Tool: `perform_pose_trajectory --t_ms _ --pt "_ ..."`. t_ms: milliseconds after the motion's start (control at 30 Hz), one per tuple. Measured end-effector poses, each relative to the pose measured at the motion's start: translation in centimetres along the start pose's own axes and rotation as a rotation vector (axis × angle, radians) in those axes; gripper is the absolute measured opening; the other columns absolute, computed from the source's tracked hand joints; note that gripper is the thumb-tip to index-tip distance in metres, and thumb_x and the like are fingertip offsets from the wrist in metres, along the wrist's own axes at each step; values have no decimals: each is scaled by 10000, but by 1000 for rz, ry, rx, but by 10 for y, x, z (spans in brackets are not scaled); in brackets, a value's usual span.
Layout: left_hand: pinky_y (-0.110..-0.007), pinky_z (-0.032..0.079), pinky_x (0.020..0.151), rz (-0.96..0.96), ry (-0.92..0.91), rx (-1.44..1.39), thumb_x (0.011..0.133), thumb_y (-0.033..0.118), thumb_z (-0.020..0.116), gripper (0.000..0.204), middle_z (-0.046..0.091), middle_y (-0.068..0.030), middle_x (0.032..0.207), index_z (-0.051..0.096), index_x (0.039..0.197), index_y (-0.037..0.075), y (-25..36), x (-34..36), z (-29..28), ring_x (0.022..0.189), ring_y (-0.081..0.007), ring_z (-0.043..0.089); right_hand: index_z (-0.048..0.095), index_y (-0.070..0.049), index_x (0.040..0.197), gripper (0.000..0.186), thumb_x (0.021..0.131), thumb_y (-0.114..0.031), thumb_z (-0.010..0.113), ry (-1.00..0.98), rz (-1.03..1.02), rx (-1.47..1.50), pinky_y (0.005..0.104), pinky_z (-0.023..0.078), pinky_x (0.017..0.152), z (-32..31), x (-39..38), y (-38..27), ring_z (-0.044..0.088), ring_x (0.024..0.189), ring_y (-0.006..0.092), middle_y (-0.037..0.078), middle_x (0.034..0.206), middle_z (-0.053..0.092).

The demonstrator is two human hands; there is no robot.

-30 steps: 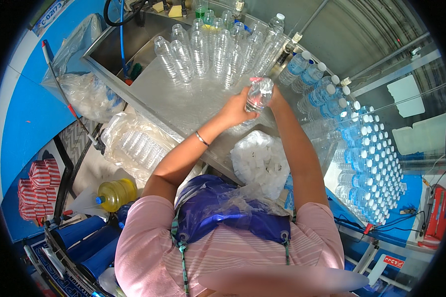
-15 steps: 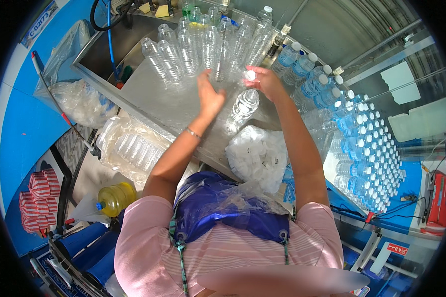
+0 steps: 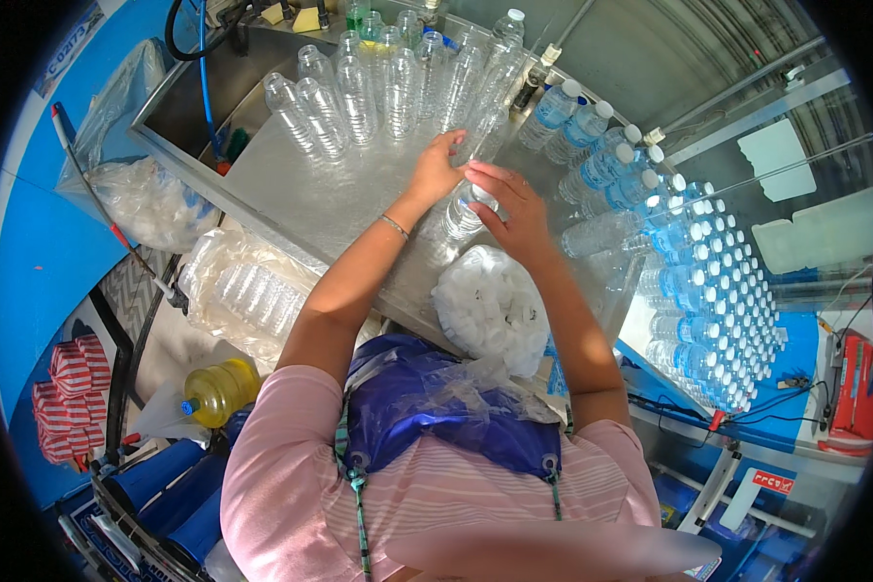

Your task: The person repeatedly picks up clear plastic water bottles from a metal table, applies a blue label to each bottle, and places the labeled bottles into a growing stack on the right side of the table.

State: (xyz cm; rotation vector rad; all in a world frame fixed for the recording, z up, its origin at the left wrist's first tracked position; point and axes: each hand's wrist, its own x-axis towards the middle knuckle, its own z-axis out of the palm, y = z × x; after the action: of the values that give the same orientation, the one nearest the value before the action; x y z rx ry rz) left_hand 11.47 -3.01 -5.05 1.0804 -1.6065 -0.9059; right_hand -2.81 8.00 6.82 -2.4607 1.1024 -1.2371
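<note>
"In the head view, where's the bottle?"

"The bottle (image 3: 461, 221) is on the metal counter (image 3: 296, 204), near its middle, between the two hands."

"And the right hand (image 3: 519, 213)?"

"Its grip is narrow: thumb and fingers bend around the bottle's top, from the right. They hide the mouth, so I can't tell whether a cap is there."

"The left hand (image 3: 436, 177)?"

"Just left of the bottle and a bit farther off, thumb toward the right hand's fingertips. Another clear bottle shows just past its fingers; I can't tell whether it grips that one. There's a bracelet (image 3: 395, 226) on the wrist."

"What stands beyond?"

"A cluster of clear bottles (image 3: 353, 102) at the far side of the counter, with a basin (image 3: 247, 68) to their left. Blue-labelled bottles (image 3: 584, 132) with white caps line the right side, and a dense stack (image 3: 698, 325) of capped bottles is farther right."

"Nearer the person?"

"A bag of white caps (image 3: 490, 303) at the counter's near edge, close to the right forearm, and a blue apron (image 3: 436, 407) on the person."

"Left of that?"

"Wrapped bottles (image 3: 252, 293) beside the counter, then a yellow jug (image 3: 225, 390) nearer."
</note>
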Motion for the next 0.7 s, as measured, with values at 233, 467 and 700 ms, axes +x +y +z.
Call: perform_pose_trajectory --t_ms 233,467,700 --pt "-388 465 1003 -123 5 -3 691 107 798 794 504 -215 1358 430 1385 -8 9 -13 -12 1209 -338 548 632 -76 1201 338 876 -166 660 8 -48 -106 394 467 931 8 -13 12 596 1111 282 74 1277 601" --pt "-394 436 1028 215 -372 31 650 80 796 890 505 -216 1341 354 1420 22 54 -83 -37 1245 -347 516 456 -64 1380 718 784 -308 772 342 294 -33 461 439 946 15 32 65 555 1154 323 233 1186 592" --pt "-428 469 935 -108 29 168 644 105 840 761 588 -229 1164 426 1275 1 49 -98 -35 1114 -388 578 506 -24 1208 678 702 -335 835 110 341 -137 448 519 788 20 68 84 660 906 369 205 1015 661"
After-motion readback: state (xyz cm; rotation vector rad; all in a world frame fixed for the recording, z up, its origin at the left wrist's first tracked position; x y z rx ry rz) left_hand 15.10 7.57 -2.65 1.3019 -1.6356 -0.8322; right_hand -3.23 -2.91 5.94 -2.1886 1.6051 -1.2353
